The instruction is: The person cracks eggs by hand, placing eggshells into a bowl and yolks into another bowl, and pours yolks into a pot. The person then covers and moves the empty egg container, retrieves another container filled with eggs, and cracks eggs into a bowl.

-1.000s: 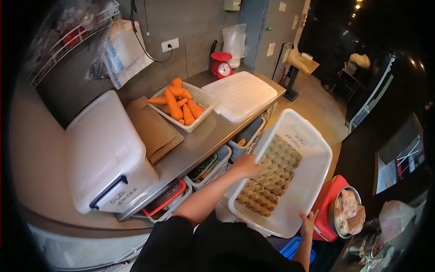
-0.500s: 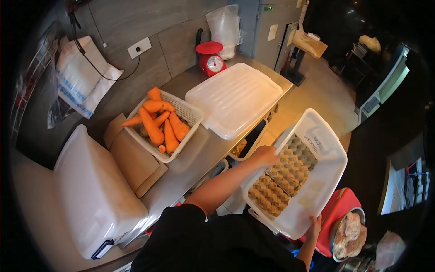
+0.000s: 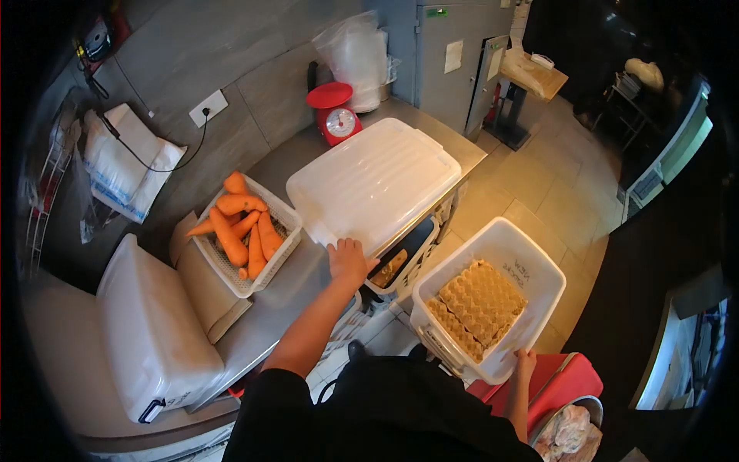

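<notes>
- Our right hand grips the smooth white rectangular plastic tub beside the grey steel counter.
- The tub opens upward, long axis roughly following the counter.
- Our left hand meets the ribbed translucent plastic lid; whether gripping, we cannot tell.

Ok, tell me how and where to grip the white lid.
Probably the long front rim of the lid, coming from the open side of the counter, thumb on top, fingers under: the lid lies flat, that rim along the counter's edge.

The lid is white with pale stripes, the tub white with dark lettering. The egg trays are tan, carrots orange, the scale red.
</notes>
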A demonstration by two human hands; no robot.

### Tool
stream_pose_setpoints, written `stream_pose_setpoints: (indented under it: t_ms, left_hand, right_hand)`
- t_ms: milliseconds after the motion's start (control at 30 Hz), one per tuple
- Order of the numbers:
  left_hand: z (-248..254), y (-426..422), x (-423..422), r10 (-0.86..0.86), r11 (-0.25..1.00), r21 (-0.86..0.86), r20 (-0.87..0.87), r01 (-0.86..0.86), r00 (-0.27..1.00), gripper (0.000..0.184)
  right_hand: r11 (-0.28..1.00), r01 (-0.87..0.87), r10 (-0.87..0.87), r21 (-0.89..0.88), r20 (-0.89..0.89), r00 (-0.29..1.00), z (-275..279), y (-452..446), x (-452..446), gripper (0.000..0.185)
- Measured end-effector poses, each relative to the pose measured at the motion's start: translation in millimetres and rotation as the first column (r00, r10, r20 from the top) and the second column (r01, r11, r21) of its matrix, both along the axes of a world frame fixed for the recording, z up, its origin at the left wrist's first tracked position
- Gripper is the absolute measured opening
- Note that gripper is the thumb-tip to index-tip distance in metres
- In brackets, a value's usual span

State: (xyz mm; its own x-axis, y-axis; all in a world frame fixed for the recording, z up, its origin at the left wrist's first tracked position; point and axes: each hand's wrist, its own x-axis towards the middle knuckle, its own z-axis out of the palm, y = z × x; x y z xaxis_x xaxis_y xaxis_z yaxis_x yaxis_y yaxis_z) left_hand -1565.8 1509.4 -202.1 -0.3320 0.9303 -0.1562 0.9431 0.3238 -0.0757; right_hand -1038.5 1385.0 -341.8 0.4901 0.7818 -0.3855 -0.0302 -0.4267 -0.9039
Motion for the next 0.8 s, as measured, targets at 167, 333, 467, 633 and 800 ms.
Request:
stream_pose_setpoints:
  t_ms: [167,333,467,633,800]
  left_hand:
    - [-33.2,-24.3,34.5,-0.339,0.92,0.117,-0.247,0.375,0.908,0.053]
    - [16.3,-11.3,57.4,-0.421,0.872,0.214,-0.128,0.439,0.898,0.059]
    - [133.3,32.1,42.8,-0.434,0.783,0.433,-0.133,0.446,0.891,0.06]
    - [209.0,117.9,-29.1,-0.315,0.67,0.465,-0.528,0.579,0.789,0.034]
    - [257.2,159.6,-101.3,-0.236,0.617,0.491,-0.63,0.615,0.74,0.011]
  right_hand:
    - [0.997,0.074,-0.074,0.015,0.04,0.996,-17.9,-12.0,13.0,0.017]
    - [0.988,0.147,-0.138,-0.056,0.127,0.982,5.1,-7.9,26.3,0.015]
    - [0.985,0.16,-0.164,0.063,0.066,0.984,49.6,-5.3,22.4,0.014]
    - [0.985,0.103,-0.122,0.136,0.145,0.982,121.7,19.4,10.6,0.014]
    - [0.963,0.019,-0.044,0.268,0.09,0.995,179.5,55.9,-3.6,0.019]
